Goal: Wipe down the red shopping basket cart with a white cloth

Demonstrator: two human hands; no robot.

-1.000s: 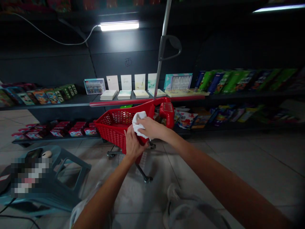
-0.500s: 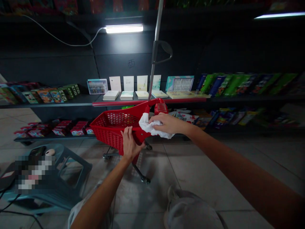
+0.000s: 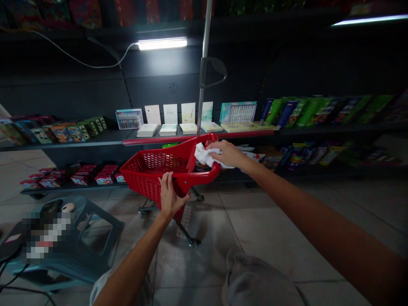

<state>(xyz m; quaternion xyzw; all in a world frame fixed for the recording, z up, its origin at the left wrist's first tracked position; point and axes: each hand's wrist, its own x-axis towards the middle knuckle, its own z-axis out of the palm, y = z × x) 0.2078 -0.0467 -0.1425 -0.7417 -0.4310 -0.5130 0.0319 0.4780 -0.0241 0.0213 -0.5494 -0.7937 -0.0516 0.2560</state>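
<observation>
A small red shopping cart [image 3: 145,185] on black casters stands in front of me, with a silver pole [image 3: 204,38] rising from it. My left hand [image 3: 170,195] grips the rim of its near side, fingers over the edge and thumb spread toward the handle end. In my right hand [image 3: 228,154] is a crumpled white cloth [image 3: 204,155]. The hand presses the cloth at the cart's handle [image 3: 212,174], covering part of the handle's middle section.
Behind the cart runs a dark shelf [image 3: 111,138] with books [image 3: 170,114], marker sets [image 3: 239,112] and snack bags [image 3: 312,110]. Red packages [image 3: 84,174] sit on the lower shelf. At left stands a blue-grey plastic stool [image 3: 105,221] with items and cables on it. A tube light [image 3: 162,43] glows above.
My right hand has moved the cloth up and away from me, off the near part of the handle, which now shows. My left hand keeps its hold on the rim.
</observation>
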